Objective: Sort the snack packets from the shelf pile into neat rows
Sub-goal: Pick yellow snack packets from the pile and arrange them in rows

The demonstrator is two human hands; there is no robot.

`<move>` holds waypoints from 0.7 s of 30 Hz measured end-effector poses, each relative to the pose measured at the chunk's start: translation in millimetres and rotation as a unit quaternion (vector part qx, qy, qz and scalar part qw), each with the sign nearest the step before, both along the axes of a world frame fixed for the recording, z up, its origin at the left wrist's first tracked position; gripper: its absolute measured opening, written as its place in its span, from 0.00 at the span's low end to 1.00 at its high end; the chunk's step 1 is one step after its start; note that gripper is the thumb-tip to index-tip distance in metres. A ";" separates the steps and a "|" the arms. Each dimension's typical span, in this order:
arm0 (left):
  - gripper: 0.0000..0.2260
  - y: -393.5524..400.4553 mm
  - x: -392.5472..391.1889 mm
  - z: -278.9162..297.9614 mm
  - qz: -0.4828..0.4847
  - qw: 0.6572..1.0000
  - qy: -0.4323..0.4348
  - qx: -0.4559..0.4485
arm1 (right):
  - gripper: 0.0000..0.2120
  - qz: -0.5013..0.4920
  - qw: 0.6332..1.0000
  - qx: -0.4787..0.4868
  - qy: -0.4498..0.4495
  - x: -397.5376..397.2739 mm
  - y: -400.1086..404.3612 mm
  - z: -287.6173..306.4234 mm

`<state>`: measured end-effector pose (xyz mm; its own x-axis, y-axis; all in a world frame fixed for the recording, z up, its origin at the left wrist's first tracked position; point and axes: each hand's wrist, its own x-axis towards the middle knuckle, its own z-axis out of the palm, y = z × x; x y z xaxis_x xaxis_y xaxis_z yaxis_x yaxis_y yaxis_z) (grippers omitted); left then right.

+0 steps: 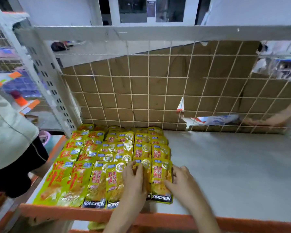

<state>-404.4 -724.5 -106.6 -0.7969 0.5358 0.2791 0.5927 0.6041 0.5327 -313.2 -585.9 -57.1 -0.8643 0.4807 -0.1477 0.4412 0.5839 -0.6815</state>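
On shelf (pixel 225 165), left hand (pixel 133 180), right hand (pixel 181 180) flat on snack packets (pixel 94 165)

Yellow packets (pixel 107 165) bear red lettering and black bottom bands. The shelf (pixel 233 174) is grey with an orange edge. Brown cardboard (pixel 141 84) backs a white grid (pixel 149 93).

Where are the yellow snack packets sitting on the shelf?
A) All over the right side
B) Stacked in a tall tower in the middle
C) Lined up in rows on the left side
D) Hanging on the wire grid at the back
C: the yellow snack packets lie flat in rows on the left part of the shelf, while the left hand and right hand rest on the front-row packets.
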 end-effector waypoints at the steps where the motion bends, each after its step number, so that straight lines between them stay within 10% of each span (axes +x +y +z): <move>1: 0.21 -1.2 -1.1 -5.8 -0.025 1.000 0.015 0.006 | 0.07 -0.010 1.000 0.004 -0.004 -1.4 -0.8 2.7; 9: 0.40 -5.9 0.5 8.4 -0.157 0.979 0.022 -0.129 | 0.23 -0.038 0.998 0.031 -0.024 -55.0 30.1 -15.3; 21: 0.30 -29.4 -6.8 20.9 -0.096 0.972 0.041 -0.209 | 0.29 -0.006 0.991 0.132 -0.003 -13.5 -13.3 -10.6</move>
<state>-411.2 -753.9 -85.7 -0.6548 0.7533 0.0624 0.7464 0.6314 0.2104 -326.7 -599.2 -67.7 -0.8582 0.5130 -0.0202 0.4523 0.7367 -0.5027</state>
